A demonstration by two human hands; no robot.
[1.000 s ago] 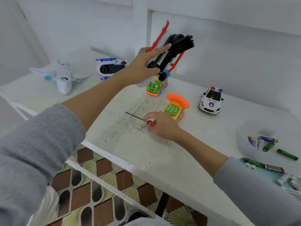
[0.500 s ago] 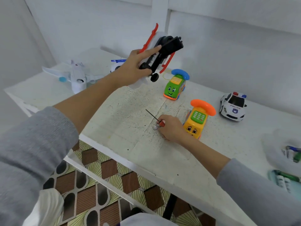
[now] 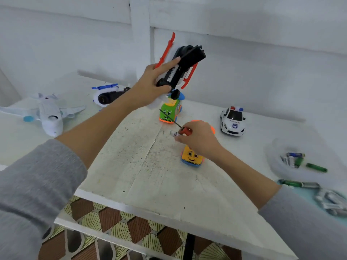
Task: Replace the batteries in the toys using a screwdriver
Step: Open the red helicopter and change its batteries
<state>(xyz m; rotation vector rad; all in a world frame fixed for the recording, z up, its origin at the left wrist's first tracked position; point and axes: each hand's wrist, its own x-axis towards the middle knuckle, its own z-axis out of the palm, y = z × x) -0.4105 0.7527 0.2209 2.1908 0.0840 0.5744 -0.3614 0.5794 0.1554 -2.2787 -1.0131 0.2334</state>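
This looks like a room in a home, used as a makeshift play or repair corner; the surface [image 3: 142,166] is a worn, speckled white board with a crack running along it, set against plain white-painted walls [image 3: 262,53] with a boxed upright post [image 3: 139,34]; the floor [image 3: 112,233] below carries patterned tiles in brown hexagons and yellow fan shapes; children's toys stand about, among them a white aeroplane [image 3: 48,115], a police car [image 3: 232,121] and a green cartoon car [image 3: 170,113]; loose batteries [image 3: 294,159] lie at the right.
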